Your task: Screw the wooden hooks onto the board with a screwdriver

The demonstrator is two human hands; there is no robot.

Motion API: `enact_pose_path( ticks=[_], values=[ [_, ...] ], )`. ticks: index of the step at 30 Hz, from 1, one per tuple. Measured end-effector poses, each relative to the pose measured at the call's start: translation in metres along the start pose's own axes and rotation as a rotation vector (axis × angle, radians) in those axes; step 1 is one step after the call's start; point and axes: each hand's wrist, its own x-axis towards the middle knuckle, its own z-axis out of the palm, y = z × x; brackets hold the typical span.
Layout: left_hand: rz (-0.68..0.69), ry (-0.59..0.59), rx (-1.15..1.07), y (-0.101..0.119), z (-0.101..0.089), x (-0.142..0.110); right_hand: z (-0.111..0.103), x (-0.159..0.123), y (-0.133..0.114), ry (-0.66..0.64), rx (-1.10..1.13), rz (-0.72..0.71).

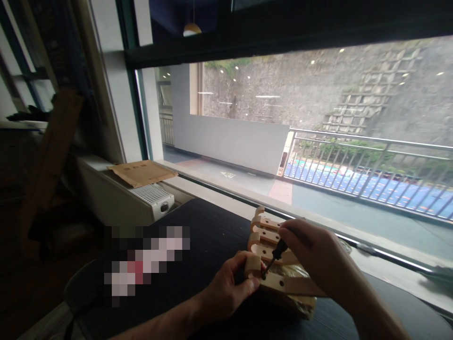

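Observation:
My right hand (pixel 309 245) is closed around the dark handle of a screwdriver (pixel 279 250). The shaft slants down left, its tip at a hole near the curled end of the nearest pale wooden hook-shaped strip (pixel 272 282). That curled end is pinched between the thumb and fingers of my left hand (pixel 233 283). Beyond it, several similar wooden strips (pixel 264 234) lie side by side, each with a curl at the left and dark holes. Under the strips is a brownish, shiny wrapped block (pixel 304 304). The right ends of the strips are partly hidden behind my right hand and forearm.
The dark tabletop (pixel 212 226) meets a window sill (pixel 219 198). A blurred-out patch (pixel 148 259) covers something on the table's left. A brown envelope (pixel 143 172) lies on a white heater-like unit (pixel 155 198). A greenish object (pixel 439 278) stands at the right sill.

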Motion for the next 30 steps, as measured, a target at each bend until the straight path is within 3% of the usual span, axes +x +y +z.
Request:
enact_pose_path(
  ticks=[12,24,30],
  values=[
    [-0.002,0.006,0.01,-0.002,0.0,0.0,-0.006,-0.008,-0.008,-0.029,-0.061,0.006],
    [-0.018,0.011,0.033,-0.002,-0.001,0.0,-0.006,-0.004,-0.002,-0.001,-0.08,0.027],
    [-0.016,0.003,0.025,-0.001,-0.001,0.0,-0.011,-0.009,-0.007,-0.05,0.012,-0.031]
  ],
)
